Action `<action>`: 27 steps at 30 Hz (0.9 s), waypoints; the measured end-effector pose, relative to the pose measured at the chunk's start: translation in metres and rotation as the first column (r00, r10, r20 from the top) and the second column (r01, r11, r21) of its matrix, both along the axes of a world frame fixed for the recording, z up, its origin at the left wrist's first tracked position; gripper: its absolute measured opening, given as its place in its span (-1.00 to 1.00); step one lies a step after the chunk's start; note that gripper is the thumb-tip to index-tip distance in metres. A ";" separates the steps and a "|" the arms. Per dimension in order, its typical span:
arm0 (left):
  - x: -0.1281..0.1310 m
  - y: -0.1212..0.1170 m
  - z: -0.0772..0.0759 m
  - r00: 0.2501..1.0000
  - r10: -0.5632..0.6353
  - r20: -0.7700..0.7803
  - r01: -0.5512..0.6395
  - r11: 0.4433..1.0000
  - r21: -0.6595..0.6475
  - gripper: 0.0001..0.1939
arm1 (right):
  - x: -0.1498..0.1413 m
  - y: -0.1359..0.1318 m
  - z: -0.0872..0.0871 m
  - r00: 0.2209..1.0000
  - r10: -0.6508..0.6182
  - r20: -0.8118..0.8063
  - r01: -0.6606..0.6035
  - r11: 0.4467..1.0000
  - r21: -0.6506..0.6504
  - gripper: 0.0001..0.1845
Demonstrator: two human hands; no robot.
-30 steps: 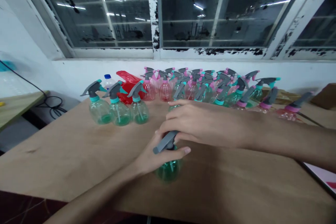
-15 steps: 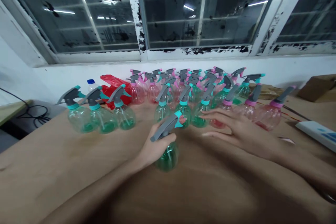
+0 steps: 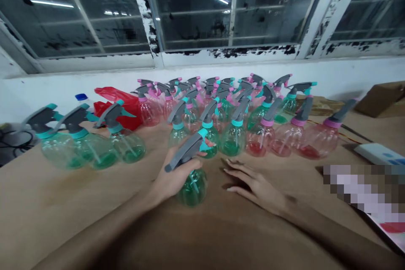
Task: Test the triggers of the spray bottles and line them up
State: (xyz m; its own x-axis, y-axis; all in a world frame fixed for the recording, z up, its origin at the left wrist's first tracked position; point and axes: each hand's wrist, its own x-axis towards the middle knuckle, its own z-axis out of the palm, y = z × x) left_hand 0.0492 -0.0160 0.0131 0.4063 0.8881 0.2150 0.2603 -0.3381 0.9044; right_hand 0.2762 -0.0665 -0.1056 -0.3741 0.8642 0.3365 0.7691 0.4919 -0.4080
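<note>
My left hand (image 3: 175, 173) is wrapped round the neck of a green spray bottle (image 3: 193, 190) with a grey and turquoise trigger head. The bottle stands upright or nearly so near the middle of the table, some green liquid in it. To its right, my right hand (image 3: 256, 185) lies low over the tabletop, fingers stretched out and holding nothing. Just beyond the hands is a row of green spray bottles (image 3: 232, 141) and pink spray bottles (image 3: 260, 139). Three more green spray bottles (image 3: 128, 147) stand together at the left.
Further pink and green spray bottles crowd toward the wall. A red plastic bag (image 3: 126, 109) and a blue-capped bottle (image 3: 82, 98) are at the back left. On the right are a cardboard box (image 3: 381, 99), a white device (image 3: 376, 152) and a partly blurred flat item (image 3: 387, 230).
My right hand has come down and nearer, away from the row of bottles, onto the table area. My left hand keeps its hold on the green spray bottle. The view has shifted slightly.
</note>
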 end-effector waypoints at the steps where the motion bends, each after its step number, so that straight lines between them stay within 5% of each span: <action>1: 0.000 0.000 0.002 1.000 -0.007 -0.017 0.008 1.000 0.021 -0.75 | -0.001 0.000 0.000 1.000 0.015 -0.002 -0.015 1.000 0.002 -0.53; 12: -0.004 0.008 0.003 0.988 -0.023 -0.151 0.044 0.989 0.142 -0.89 | 0.003 -0.001 -0.007 0.999 0.039 -0.016 -0.039 0.999 0.003 -0.53; 19: -0.004 0.005 0.002 0.995 -0.054 -0.084 0.061 0.994 0.087 -0.74 | 0.004 -0.002 -0.006 0.999 0.027 0.028 -0.026 0.999 -0.045 -0.54; 27: -0.006 0.005 0.003 0.988 -0.023 -0.152 0.037 0.995 0.090 -0.85 | 0.005 -0.003 -0.005 0.999 0.025 0.034 -0.022 0.997 -0.068 -0.53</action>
